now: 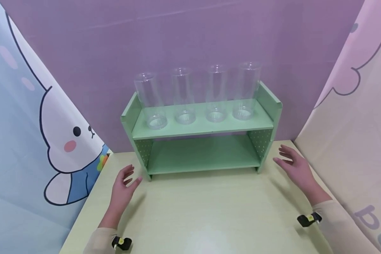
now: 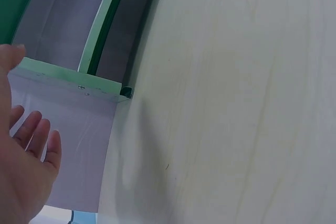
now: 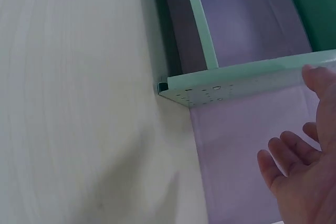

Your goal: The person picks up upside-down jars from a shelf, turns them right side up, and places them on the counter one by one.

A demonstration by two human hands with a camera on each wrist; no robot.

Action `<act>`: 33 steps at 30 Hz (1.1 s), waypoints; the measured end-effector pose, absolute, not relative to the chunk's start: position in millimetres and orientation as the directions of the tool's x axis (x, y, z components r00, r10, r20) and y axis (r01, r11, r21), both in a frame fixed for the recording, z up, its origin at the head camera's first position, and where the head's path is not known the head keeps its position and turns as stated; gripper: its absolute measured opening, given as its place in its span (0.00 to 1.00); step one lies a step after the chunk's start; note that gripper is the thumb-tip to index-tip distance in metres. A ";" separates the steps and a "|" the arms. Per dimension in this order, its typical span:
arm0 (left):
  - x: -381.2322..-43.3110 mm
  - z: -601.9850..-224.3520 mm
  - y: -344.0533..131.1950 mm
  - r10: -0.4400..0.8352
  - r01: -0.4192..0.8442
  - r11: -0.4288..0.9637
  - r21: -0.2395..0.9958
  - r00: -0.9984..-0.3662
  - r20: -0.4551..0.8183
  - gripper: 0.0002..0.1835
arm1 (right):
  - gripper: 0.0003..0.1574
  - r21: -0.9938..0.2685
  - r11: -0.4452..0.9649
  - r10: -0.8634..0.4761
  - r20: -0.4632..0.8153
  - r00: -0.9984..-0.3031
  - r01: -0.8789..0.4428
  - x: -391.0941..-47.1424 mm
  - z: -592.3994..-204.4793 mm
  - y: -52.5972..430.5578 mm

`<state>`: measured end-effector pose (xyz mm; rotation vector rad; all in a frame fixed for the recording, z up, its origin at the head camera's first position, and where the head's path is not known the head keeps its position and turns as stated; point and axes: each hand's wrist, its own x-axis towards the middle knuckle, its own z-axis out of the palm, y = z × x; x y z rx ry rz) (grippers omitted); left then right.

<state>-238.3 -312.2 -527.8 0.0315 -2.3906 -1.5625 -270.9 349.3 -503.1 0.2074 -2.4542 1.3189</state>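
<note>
A green two-tier rack (image 1: 203,152) stands on the table between my hands. Several tall clear cylinders, such as the leftmost cylinder (image 1: 156,122) and the rightmost cylinder (image 1: 243,113), stand upright in a row on its upper shelf. Beside the rack's left end, my left hand (image 1: 122,192) hovers with relaxed fingers, holding nothing. My right hand (image 1: 298,172) is off the right end, thumb towards the rack, also holding nothing. Both wrist views show the fingers loosely bent near the rack's end panels; in the head view each hand is apart from the rack.
The pale wooden table (image 1: 197,211) extends in front of the rack. A purple cloth (image 1: 193,38) hangs behind it. Printed cloths flank the table, a rabbit cloth (image 1: 22,141) at left and a pink-and-cream cloth (image 1: 352,141) close to my right forearm.
</note>
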 end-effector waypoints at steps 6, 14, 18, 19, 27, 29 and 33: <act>-236.7 -527.7 -312.5 -0.193 0.138 0.430 0.892 -0.951 0.240 0.36 | 0.41 -0.779 0.533 0.036 0.410 -0.911 -0.330 -277.8 -494.8 337.4; -233.8 -525.8 -313.8 -0.192 0.143 0.435 0.889 -0.950 0.246 0.34 | 0.41 -0.778 0.488 0.029 0.467 -0.884 -0.395 -290.2 -490.7 323.8; -231.8 -524.6 -315.3 -0.192 0.144 0.436 0.888 -0.950 0.248 0.35 | 0.40 -0.807 0.434 0.057 0.468 -0.882 -0.400 -290.9 -487.1 316.0; -231.6 -524.4 -316.2 -0.196 0.144 0.436 0.888 -0.948 0.250 0.34 | 0.39 -0.814 0.422 0.064 0.466 -0.883 -0.399 -291.2 -486.1 313.9; -226.1 -519.8 -319.6 -0.225 0.123 0.482 0.868 -0.940 0.257 0.29 | 0.33 -0.830 0.426 0.110 0.442 -0.890 -0.360 -290.9 -483.7 304.3; -224.3 -516.0 -319.4 -0.229 0.133 0.485 0.864 -0.935 0.272 0.28 | 0.32 -0.829 0.437 0.125 0.440 -0.889 -0.349 -291.1 -484.6 303.9; -223.8 -508.5 -321.3 -0.240 0.149 0.494 0.857 -0.924 0.299 0.26 | 0.29 -0.818 0.473 0.151 0.441 -0.885 -0.328 -291.7 -485.4 303.9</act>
